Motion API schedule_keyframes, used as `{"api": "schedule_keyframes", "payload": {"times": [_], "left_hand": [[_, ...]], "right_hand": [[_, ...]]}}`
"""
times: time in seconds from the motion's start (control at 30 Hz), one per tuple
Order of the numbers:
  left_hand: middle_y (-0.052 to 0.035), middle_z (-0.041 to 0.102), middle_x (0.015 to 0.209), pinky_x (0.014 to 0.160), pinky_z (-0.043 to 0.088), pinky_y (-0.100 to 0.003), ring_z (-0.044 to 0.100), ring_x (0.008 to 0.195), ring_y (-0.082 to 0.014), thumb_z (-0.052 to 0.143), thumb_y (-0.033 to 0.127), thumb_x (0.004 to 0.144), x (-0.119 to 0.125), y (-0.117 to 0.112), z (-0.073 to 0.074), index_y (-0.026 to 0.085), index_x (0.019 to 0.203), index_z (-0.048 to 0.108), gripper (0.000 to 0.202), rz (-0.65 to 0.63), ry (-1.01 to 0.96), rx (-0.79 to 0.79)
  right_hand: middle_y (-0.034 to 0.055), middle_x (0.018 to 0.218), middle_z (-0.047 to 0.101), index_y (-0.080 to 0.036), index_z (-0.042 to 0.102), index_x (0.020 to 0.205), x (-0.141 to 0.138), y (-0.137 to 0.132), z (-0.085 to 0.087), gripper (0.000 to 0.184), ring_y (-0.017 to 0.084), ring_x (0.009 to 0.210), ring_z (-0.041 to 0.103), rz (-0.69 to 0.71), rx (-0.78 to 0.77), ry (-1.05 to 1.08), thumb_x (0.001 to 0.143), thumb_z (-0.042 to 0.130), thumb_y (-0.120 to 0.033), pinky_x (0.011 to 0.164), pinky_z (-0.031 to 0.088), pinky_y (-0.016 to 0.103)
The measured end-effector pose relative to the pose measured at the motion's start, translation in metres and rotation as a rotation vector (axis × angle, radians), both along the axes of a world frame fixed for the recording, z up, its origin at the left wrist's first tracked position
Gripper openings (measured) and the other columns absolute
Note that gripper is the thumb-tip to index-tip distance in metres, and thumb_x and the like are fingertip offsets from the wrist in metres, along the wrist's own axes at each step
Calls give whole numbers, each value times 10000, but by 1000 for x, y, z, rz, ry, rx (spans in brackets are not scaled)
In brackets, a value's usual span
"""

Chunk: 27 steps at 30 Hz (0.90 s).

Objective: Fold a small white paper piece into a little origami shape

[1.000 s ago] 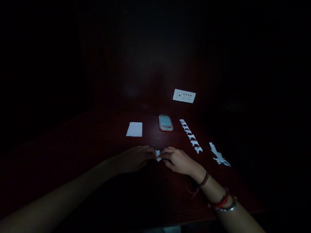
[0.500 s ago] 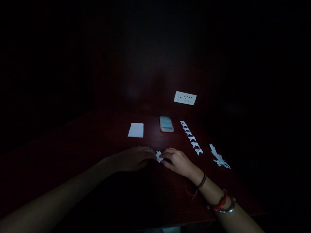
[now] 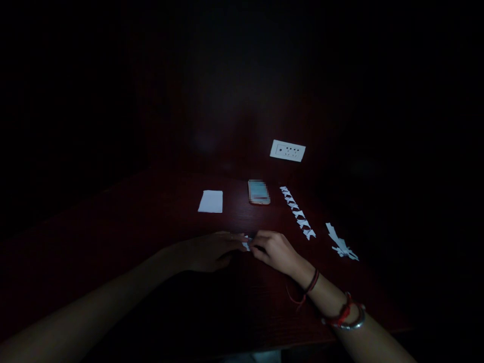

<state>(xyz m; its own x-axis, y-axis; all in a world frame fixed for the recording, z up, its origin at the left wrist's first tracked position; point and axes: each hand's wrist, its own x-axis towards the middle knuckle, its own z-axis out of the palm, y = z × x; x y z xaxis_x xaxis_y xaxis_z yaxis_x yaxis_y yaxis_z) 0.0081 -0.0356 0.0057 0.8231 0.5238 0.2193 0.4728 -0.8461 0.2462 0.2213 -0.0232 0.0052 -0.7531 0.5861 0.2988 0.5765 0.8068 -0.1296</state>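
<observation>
A small piece of folded white paper [image 3: 247,244] lies on the dark red table in front of me, partly covered by fingers from both sides. My left hand [image 3: 207,249] reaches in from the left, its fingers stretched out flat with the tips on the paper and the thumb held apart below. From the right, my right hand [image 3: 274,249] pinches the paper's right edge, fingers curled toward the thumb. Beyond my hands is a flat white square of paper [image 3: 210,201]. The poor light hides the paper's exact folds.
A phone [image 3: 259,192] with a blurred screen lies farther back. To its right runs a slanting row of small folded paper pieces [image 3: 298,214]. A heap of paper strips [image 3: 340,244] sits at the far right. A socket panel [image 3: 288,150] is on the wall behind.
My left fingers have slid right and flattened over the small paper, covering more of it. My right fingers have curled in closer. The view has shifted slightly.
</observation>
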Motion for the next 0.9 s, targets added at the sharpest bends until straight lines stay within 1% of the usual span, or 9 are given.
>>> {"api": "schedule_keyframes", "payload": {"times": [0.13,0.3,0.5,0.63,0.77,0.9], "left_hand": [[-7,381,1230,935,278,-320,332,1123,-160,436,92,718,0,0,0,247,1162,369,476,-4,-10,-23],[-6,415,1202,919,290,-311,370,1090,-156,427,80,721,0,1,0,244,1140,396,450,-10,-34,2],[-7,481,1140,857,334,-308,472,974,-162,427,96,732,3,-1,4,242,1174,361,470,31,-26,6],[7,477,1150,869,320,-317,473,979,-161,416,89,739,4,1,4,267,1188,351,488,1,-10,16],[20,448,1181,885,312,-296,456,1009,-138,390,70,750,4,2,4,282,1188,350,488,-57,-34,11],[23,434,1191,896,305,-288,435,1033,-137,392,65,743,4,3,3,285,1170,378,481,-32,-13,36]], "right_hand": [[23,770,527,-155,558,818,-1,0,-1,145,98,716,497,-9,-24,27,775,426,-194,652,367,191],[7,722,504,-152,533,739,-1,5,-7,75,90,658,481,-54,-120,121,727,459,-149,617,363,188],[3,688,505,-148,533,718,-2,10,-14,66,90,632,474,-85,-189,192,699,474,-123,591,358,188],[7,680,510,-147,532,705,-1,12,-15,56,94,631,474,-104,-190,199,699,478,-134,593,358,193],[9,681,520,-145,528,698,-2,13,-15,71,91,627,471,-101,-177,209,711,459,-134,595,357,195],[10,680,527,-142,529,690,-3,13,-14,76,91,620,471,-112,-185,211,708,456,-127,590,358,193]]}}
